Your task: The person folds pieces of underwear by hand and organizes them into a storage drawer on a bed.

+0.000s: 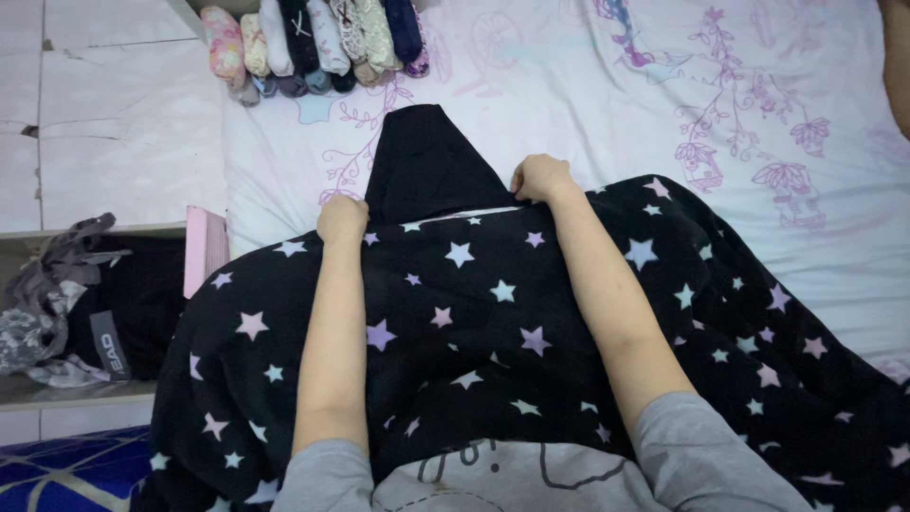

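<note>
A black fleece garment with pastel stars (493, 313) lies spread over a bed with a white floral sheet (758, 123). Its plain black hood (427, 161) points away from me. My left hand (341, 218) grips the garment at the left of the neckline, fingers closed on the fabric. At the right of the neckline, my right hand (540, 178) pinches the edge where the hood joins the body. Both forearms rest on the starry fabric.
A row of several rolled, folded small clothes (313, 43) lies at the bed's far left corner. Left of the bed stands an open box or drawer (85, 303) with dark and grey clothes, beside a pink board (204, 246). White tiled floor (104, 114) lies beyond.
</note>
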